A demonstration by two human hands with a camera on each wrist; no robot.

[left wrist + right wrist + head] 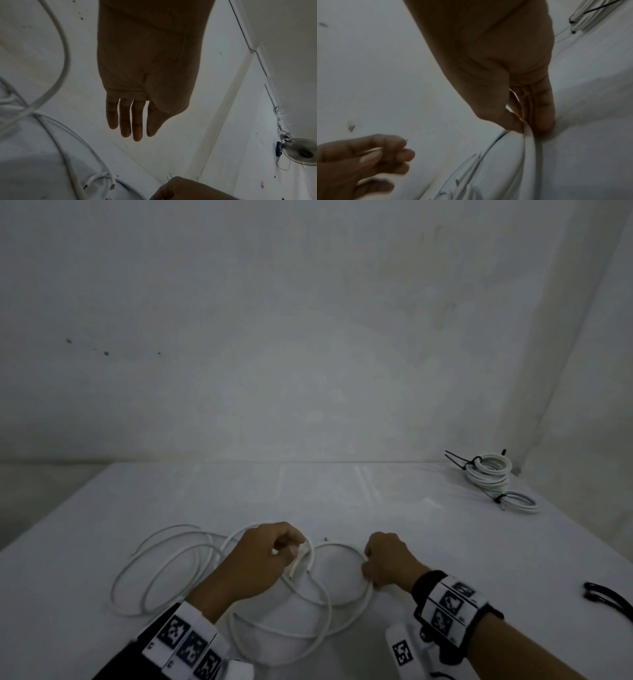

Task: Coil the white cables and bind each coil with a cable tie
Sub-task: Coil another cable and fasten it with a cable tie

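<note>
A long white cable (164, 563) lies in loose overlapping loops on the white table (411, 508), in front of me. My right hand (370, 573) pinches the right side of one loop; the right wrist view shows thumb and fingers of that hand (523, 125) squeezing the cable (530, 138) against the table. My left hand (291, 546) hovers over the point where the loops cross. In the left wrist view the left hand (133, 132) has straight fingers and holds nothing. Cable strands (65, 54) run past it on the left.
Two white coils bound with black ties (489, 470) (520, 501) lie at the table's back right corner. Loose black cable ties (609, 601) rest near the right edge. A bare wall stands behind the table. A wall fan (302, 152) shows in the left wrist view.
</note>
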